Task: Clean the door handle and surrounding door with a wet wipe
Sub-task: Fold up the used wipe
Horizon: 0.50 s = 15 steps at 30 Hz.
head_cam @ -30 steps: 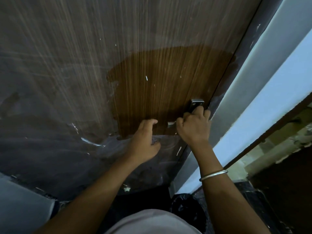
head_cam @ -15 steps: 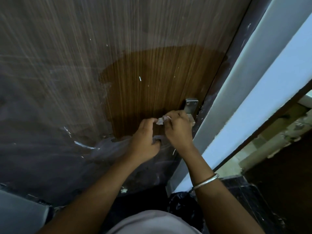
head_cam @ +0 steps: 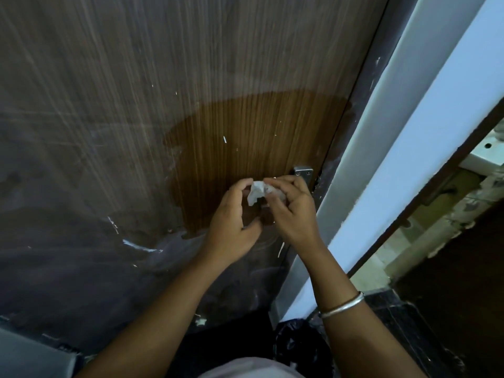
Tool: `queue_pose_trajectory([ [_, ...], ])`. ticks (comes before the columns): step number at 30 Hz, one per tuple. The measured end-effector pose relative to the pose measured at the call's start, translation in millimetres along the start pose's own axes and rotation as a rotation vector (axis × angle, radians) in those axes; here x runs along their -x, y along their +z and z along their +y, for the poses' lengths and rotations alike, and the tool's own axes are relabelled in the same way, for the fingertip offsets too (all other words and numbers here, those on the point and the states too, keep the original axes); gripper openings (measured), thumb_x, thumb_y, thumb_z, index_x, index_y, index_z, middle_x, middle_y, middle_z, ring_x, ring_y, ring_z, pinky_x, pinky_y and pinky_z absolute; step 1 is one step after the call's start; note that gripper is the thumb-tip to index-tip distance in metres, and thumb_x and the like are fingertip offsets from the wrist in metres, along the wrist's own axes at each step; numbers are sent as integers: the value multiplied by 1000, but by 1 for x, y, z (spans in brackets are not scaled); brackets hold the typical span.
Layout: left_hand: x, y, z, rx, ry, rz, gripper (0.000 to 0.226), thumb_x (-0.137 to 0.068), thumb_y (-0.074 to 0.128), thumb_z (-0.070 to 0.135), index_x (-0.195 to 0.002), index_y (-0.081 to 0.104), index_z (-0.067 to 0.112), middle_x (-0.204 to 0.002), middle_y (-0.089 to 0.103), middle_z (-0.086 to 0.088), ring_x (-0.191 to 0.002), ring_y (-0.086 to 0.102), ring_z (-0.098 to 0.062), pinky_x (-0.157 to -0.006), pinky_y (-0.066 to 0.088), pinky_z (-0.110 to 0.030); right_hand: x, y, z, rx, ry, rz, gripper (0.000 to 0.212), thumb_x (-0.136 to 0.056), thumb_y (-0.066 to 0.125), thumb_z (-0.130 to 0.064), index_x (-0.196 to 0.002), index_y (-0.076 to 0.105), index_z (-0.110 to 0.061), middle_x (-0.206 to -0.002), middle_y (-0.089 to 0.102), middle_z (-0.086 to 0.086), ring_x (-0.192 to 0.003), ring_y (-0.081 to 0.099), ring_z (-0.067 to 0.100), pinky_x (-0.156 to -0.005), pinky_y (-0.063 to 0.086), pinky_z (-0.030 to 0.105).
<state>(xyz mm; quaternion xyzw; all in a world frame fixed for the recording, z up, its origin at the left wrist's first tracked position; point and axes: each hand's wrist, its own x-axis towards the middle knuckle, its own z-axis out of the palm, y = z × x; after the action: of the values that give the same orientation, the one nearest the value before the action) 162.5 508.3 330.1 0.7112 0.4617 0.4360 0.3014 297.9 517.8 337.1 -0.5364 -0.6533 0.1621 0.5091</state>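
Note:
A crumpled white wet wipe (head_cam: pixel 256 192) is held between both hands in front of the brown wooden door (head_cam: pixel 245 126). My left hand (head_cam: pixel 233 216) pinches its left side with fingertips. My right hand (head_cam: pixel 290 211) grips its right side. The metal plate of the door handle (head_cam: pixel 303 171) shows just above my right hand; the lever itself is hidden behind the hands. A darker, wet-looking patch of door surrounds the handle, while the remaining door is dusty and streaked.
A white door frame (head_cam: pixel 387 165) runs diagonally on the right. Beyond it lies a gap showing a tiled floor (head_cam: pixel 403 246). A black bin bag (head_cam: pixel 300 342) sits at the door's foot near my body. A silver bangle (head_cam: pixel 342 306) circles my right wrist.
My right hand left the handle and drew back with the wipe. My left hand rose to meet it, and both hands now hold the wipe off the door.

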Motion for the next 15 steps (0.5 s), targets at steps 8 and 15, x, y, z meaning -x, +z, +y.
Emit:
queue_pose_trajectory([
  [8, 1, -13, 24, 250, 39, 35, 44, -87, 58, 29, -128, 42, 28, -112, 52, 14, -97, 57, 0, -74, 49, -10, 12, -21, -28, -449, 199, 23, 34, -81, 64, 5, -101, 66, -22, -110, 63, -2, -103, 63, 14, -83, 56, 33],
  [15, -3, -17, 21, 257, 47, 96, 28, -79, 66, 11, -83, 49, 33, -84, 58, 10, -81, 57, -6, -70, 48, -23, 22, -28, -44, -558, 257, 40, 39, -80, 60, 12, -102, 59, -20, -93, 67, 3, -92, 67, 13, -73, 56, 24],
])
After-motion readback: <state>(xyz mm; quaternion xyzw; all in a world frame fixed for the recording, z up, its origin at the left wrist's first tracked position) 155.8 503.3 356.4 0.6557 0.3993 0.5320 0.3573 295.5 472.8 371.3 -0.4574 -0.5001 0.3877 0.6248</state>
